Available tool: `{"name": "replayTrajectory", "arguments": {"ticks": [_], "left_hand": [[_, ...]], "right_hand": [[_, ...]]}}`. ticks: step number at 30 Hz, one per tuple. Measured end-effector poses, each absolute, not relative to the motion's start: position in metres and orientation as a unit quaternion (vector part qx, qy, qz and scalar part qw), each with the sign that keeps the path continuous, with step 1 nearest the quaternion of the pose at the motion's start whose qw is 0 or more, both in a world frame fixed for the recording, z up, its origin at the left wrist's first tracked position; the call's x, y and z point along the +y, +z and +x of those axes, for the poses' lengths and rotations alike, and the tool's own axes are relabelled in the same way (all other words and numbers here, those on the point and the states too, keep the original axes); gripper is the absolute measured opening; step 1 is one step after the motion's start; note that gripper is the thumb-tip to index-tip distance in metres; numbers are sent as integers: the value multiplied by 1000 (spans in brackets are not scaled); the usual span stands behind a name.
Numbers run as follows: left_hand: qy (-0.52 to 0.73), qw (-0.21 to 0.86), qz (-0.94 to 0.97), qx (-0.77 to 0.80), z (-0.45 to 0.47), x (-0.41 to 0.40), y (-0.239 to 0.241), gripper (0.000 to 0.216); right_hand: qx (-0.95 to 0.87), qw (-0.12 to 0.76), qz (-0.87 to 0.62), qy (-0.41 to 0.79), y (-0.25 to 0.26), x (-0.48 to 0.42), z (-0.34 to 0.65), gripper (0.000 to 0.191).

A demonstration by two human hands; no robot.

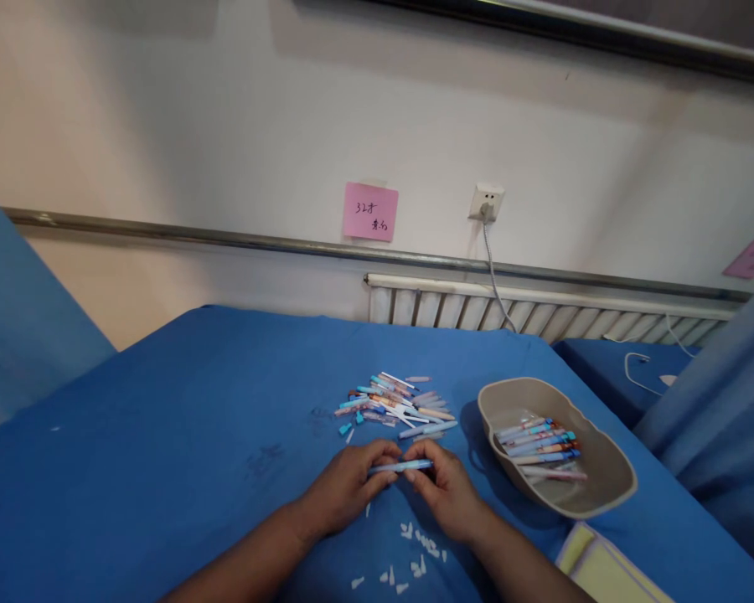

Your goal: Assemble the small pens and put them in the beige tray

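A light-blue pen [400, 466] lies level between my two hands, above the blue cloth. My left hand [356, 479] pinches its left end between thumb and fingers. At the other end, my right hand [443, 490] grips it the same way. Just beyond my hands is a loose pile of pens and pen parts [386, 400] in blue, pink, orange and white. Two small turquoise pieces [352, 424] lie at the pile's near left edge. Closer to me, several small white pointed pieces [422, 543] are scattered on the cloth.
A grey-brown basin [603, 494] on the right holds several pens [544, 444] and clear plastic. Beside it lies a folded yellow cloth [606, 569]. The blue-covered table [163, 435] reaches a radiator [452, 306] and a wall socket [487, 203] with a cable. Blue curtains hang at both sides.
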State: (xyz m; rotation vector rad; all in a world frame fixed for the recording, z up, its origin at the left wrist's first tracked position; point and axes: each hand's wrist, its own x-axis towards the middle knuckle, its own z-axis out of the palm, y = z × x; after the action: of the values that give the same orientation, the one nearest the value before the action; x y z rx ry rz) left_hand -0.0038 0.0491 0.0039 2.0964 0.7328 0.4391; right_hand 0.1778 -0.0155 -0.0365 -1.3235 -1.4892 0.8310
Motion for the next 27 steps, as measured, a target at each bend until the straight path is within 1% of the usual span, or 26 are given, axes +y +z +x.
{"name": "replayTrajectory", "arguments": {"ticks": [3,6,9,10,13,14,17,22,25,27], "left_hand": [[170,425,840,292,-4,48,3,23],[167,403,851,293,-4,48,0,23],[162,366,869,292,-5,47,-2,23],[162,357,873,290,-5,47,-3,24],[167,352,878,279,-4,47,-2,25],[168,353,878,277,-4,46,-1,25],[167,355,875,284,-4,46,-1,25],[164,334,880,295,-4,45,-3,28],[159,325,886,289,-5,46,-3,25],[162,322,887,288,-5,46,-4,24]], "right_hand": [[-627,468,-535,319,-35,-15,179,11],[-644,445,-552,286,-33,-15,181,11],[-654,418,-572,266,-33,-15,181,25],[-653,419,-571,270,-33,-15,181,25],[-631,451,-556,298,-33,-16,179,13],[-627,458,-552,304,-33,-16,178,13],[-637,444,-555,298,-34,-17,178,10],[-653,420,-564,282,-33,-17,179,24],[-638,439,-557,300,-31,-18,178,12],[-631,441,-559,308,-31,-19,178,11]]}}
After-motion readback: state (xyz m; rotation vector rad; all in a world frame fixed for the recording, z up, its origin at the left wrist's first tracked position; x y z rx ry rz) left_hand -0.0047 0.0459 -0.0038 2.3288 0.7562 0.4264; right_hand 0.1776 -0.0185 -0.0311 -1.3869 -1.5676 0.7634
